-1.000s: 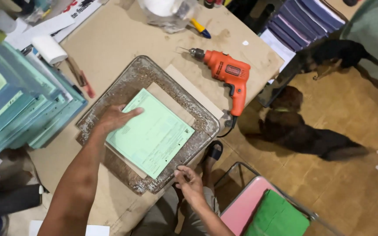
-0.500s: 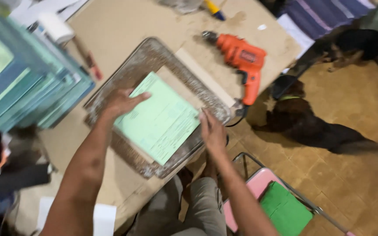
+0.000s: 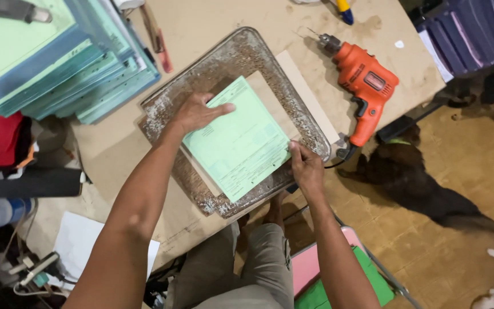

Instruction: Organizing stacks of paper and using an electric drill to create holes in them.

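**Green sheets squared up on a worn tray**

Cardboard-topped worktable [image 3: 212, 23] over a tan tiled floor, seen from above. Landmark: the battered, speckled metal tray [image 3: 170, 109] at the middle of the table.

Nearest, below the tray: khaki-clad knees, and beside them a pink and green folder [image 3: 338, 274] on a wire frame. White paper [image 3: 75, 246] lower left of the tray, at the table's near edge.

On the tray: a tan board [image 3: 264, 91], and on that a stack of pale green printed sheets [image 3: 238, 143], lying slantwise. Left hand [image 3: 195, 111] flat on the stack's upper left corner, fingers spread, gripping nothing. Right hand [image 3: 307, 169] at the stack's lower right edge, fingers curled loosely against the paper and the tray rim; impossible to tell whether pinching or only pressing.

Right of the tray: an orange power drill [image 3: 364, 86], lying on its side, bit pointing away, just beside the rim. Further right, off the table: a dark dog [image 3: 413, 183] on the floor.

Left of the tray: tall stacks of green sheets in blue covers [image 3: 58, 74], close to the rim but apart. Beyond the tray: a reddish pencil-like tool [image 3: 161, 43] and a blue and yellow tool [image 3: 344, 8] at the far edge. Far right: dark purple stacks [image 3: 470, 34].
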